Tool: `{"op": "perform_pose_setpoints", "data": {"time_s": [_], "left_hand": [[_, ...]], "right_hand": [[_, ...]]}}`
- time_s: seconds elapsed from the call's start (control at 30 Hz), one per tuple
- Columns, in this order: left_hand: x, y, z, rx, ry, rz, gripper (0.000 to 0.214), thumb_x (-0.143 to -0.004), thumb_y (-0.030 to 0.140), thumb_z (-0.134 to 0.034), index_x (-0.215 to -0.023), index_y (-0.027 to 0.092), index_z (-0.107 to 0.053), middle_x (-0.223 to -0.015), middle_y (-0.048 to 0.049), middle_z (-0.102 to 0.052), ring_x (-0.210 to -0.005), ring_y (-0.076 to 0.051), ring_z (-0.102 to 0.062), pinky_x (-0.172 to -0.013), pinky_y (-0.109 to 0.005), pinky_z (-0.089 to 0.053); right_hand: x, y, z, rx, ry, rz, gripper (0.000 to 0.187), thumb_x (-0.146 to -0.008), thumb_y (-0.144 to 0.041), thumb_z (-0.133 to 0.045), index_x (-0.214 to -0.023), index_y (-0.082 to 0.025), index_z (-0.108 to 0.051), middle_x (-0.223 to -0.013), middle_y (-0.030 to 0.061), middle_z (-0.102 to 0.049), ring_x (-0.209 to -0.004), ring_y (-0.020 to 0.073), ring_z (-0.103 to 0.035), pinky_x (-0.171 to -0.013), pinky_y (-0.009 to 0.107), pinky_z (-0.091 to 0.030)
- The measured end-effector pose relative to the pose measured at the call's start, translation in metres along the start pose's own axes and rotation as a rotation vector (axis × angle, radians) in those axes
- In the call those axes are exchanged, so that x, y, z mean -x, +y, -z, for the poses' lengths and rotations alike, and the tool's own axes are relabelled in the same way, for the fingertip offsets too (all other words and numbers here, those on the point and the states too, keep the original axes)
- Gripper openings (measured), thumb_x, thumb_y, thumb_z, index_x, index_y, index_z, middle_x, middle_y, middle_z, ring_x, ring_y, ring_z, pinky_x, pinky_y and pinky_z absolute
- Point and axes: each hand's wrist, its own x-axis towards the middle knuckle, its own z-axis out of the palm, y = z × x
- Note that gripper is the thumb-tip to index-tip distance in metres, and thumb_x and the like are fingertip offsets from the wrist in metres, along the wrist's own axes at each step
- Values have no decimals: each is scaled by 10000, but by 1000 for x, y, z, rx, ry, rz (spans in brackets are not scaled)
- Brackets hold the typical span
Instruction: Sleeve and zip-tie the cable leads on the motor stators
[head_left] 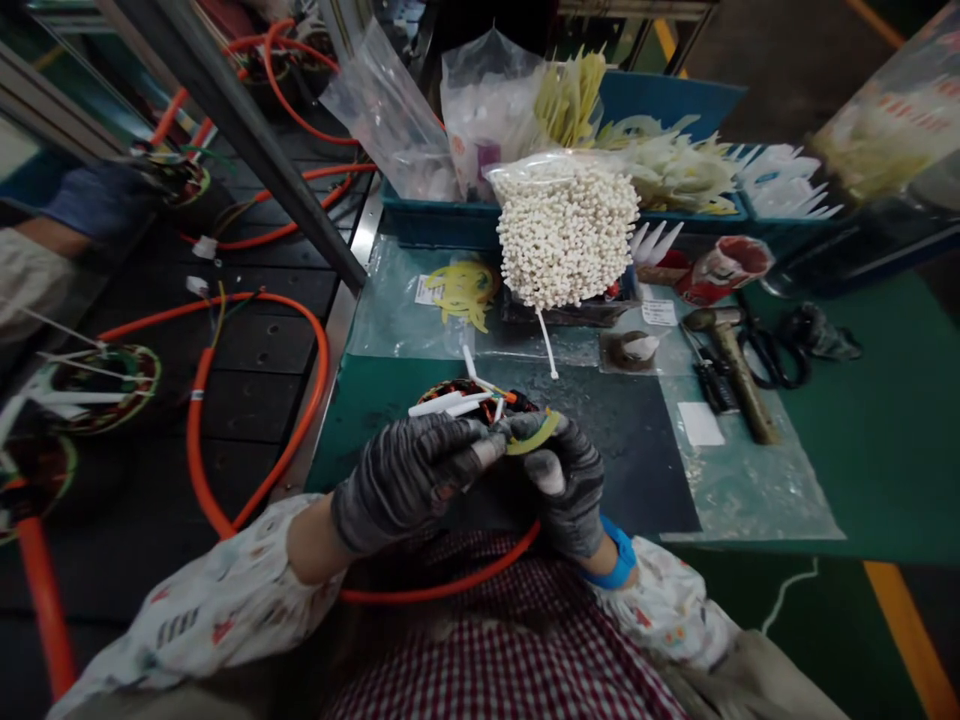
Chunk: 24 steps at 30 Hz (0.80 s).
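Both my hands wear grey striped gloves and meet over a motor stator [442,392] with copper windings on the table. Between them is a curved yellow-green insulation strip [536,436]. My right hand [570,480] pinches this strip near its upper end. My left hand [420,475] has its fingers closed at the strip's left end and the stator's edge; exactly what they grip is hidden. White sleeves [442,403] stick out of the stator just beyond my left fingers. An orange cable [465,592] curves below my hands across my lap.
A bundle of white cotton-tipped sticks [566,235] stands ahead, before blue bins [435,222] of yellow and white parts. A hammer [739,375], scissors [772,360] and red can [724,270] lie right. Left, more stators [112,385] sit on a conveyor [247,400]; a co-worker's gloved hand [101,200] touches one.
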Motion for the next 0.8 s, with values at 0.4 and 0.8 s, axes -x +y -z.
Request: {"op": "perform_pose_setpoints", "data": {"time_s": [0.4, 0.8], "left_hand": [[21, -85, -5, 285, -190, 502, 717, -971, 624, -822, -1533, 196, -699, -1385, -181, -845, -1169, -387, -866, -954, -531, -753], [7, -78, -21, 738, -149, 724, 660, -802, 671, -926, -1206, 172, -773, -1230, -139, -857, -1122, -328, -820, -1013, -509, -692]], "right_hand": [[-34, -27, 0, 130, -513, 272, 240, -1173, -457, -667, -1349, -376, -809, -1171, 20, -908, -1023, 247, -871, -921, 383, -724], [9, -6, -38, 979, -425, 579, 238, -1071, -427, -820, -1276, -312, -856, -1173, 96, -903, -1024, 315, -768, -1004, 518, -601]]}}
